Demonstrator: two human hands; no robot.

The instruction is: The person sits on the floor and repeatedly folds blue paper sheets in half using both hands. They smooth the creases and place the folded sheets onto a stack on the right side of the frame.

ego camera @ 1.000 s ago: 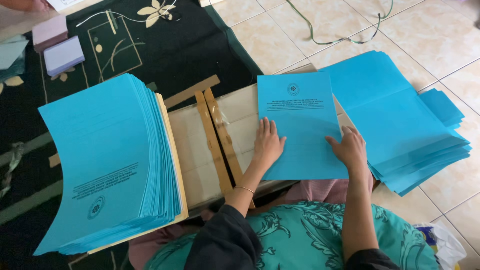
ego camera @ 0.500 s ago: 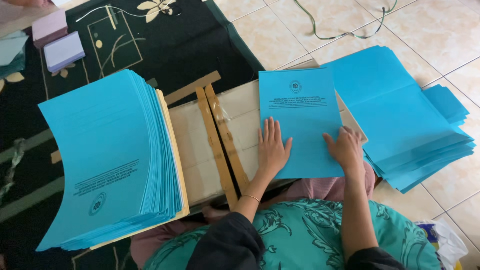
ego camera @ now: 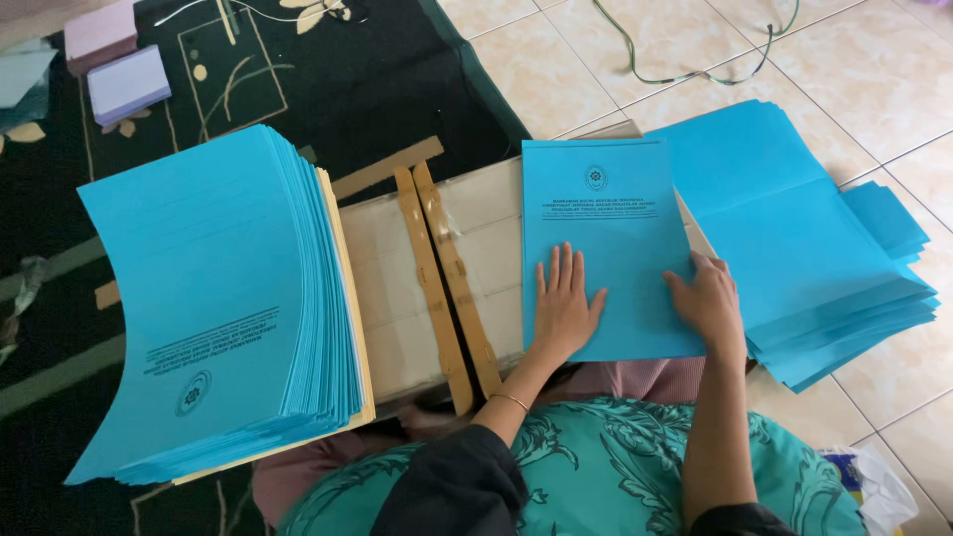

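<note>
Presses the left hand (ego camera: 566, 310) palm down on the blue folded cover (ego camera: 606, 213), fingers spread and pointing away from the body, a thin bracelet (ego camera: 511, 400) at the wrist. Rests the right hand (ego camera: 710, 303) on the cover's lower right corner, fingers loosely together and bent toward the middle of the sheet; cannot tell whether a fingertip hooks under the edge. Keeps the cover on the right half of the flat cardboard box (ego camera: 397, 268) across the lap, printed face up, just right of the two brown tape strips (ego camera: 447, 268). Compared with a second ago, shows both hands a little lower on the sheet, nearer its bottom edge, and the cover sitting squarer to the box rather than slightly turned; looks by that like a smoothing stroke drawn down toward the body, with the sheet now flat and no lifted corner in sight. Leaves unchanged the tall fanned stack of blue covers (ego camera: 199, 298) on the box's left end, printed side toward the body, and the loose pile of opened blue sheets (ego camera: 794, 228) on the tile floor (ego camera: 874, 60), touching the cover's right side. Beyond, only a dark patterned rug (ego camera: 347, 79), two pale purple pads (ego camera: 124, 84) and a green cable (ego camera: 695, 74), well apart from both hands.
</note>
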